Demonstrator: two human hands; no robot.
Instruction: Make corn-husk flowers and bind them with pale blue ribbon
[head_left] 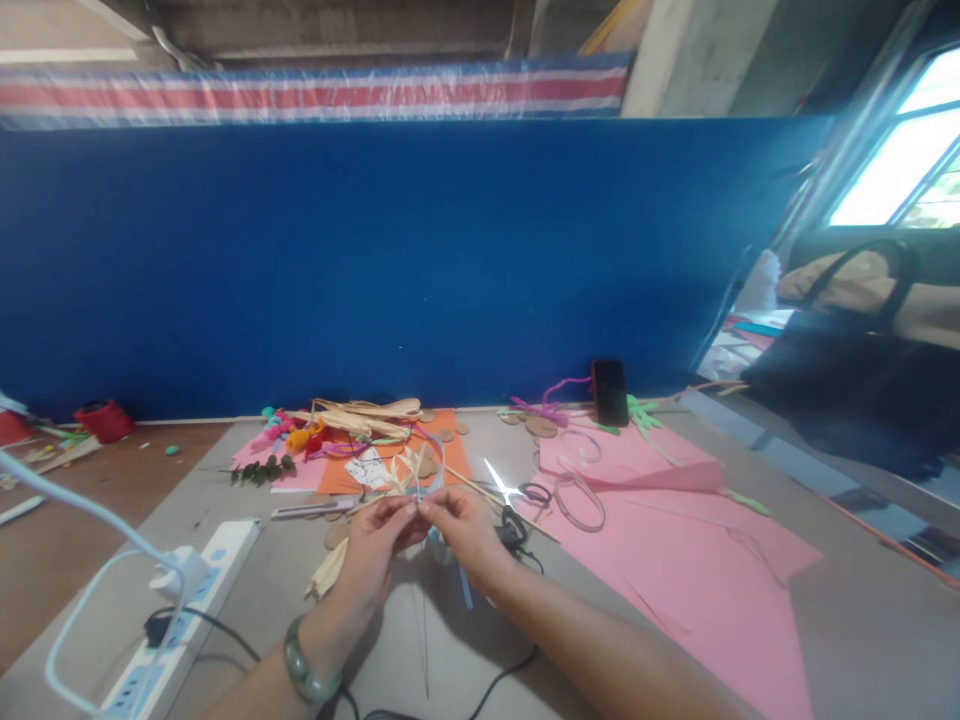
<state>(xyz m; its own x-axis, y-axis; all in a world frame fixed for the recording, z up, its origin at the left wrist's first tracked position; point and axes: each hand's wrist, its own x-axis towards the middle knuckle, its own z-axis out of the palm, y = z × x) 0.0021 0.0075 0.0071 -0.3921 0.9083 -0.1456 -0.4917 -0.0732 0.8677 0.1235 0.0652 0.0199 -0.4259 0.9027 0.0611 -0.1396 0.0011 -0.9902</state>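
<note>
My left hand (375,545) and my right hand (463,530) meet over the grey table (420,640), fingers pinched together on a small pale straw flower (411,470) with a light blue ribbon (439,465) looping from it. The ribbon's tail hangs below my right hand. A green bangle (304,665) circles my left wrist. Dried straw strips (326,575) lie just under my left hand. Scissors (514,495) rest right of my right hand.
Pink paper sheets (675,540) cover the table's right side. An orange sheet (390,455) with craft scraps lies beyond my hands. A white power strip (187,600) with cables sits at left. A black phone (610,392) leans on the blue wall.
</note>
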